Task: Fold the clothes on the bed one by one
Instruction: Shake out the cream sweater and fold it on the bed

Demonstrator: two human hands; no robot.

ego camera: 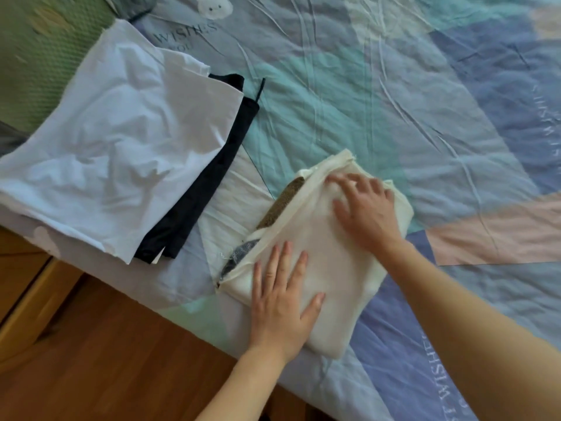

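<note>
Two hands press flat on one garment, and the risk runs from the biggest thing down. The bed with its pastel patchwork quilt cover (394, 95) is soft and wrinkled, so I'd judge any sliding push could drag the bundle askew or towards the near edge, where it could slip to the wooden floor (100, 354). The folded white cotton garment (121, 141) lies on a black folded garment (194, 196) just beside; a careless sweep could knock that stack.

The cream folded cloth rectangle (321, 259) sits near the bed's front edge, its long axis diagonal, from the near-right corner up towards the far left. A brownish strip and dark patterned bit peek from its left side, so layers may spill when it is lifted.

The left hand (282, 299) lies spread, fingers straight; the right hand (364, 208) is likewise flat, gripping nothing.
</note>
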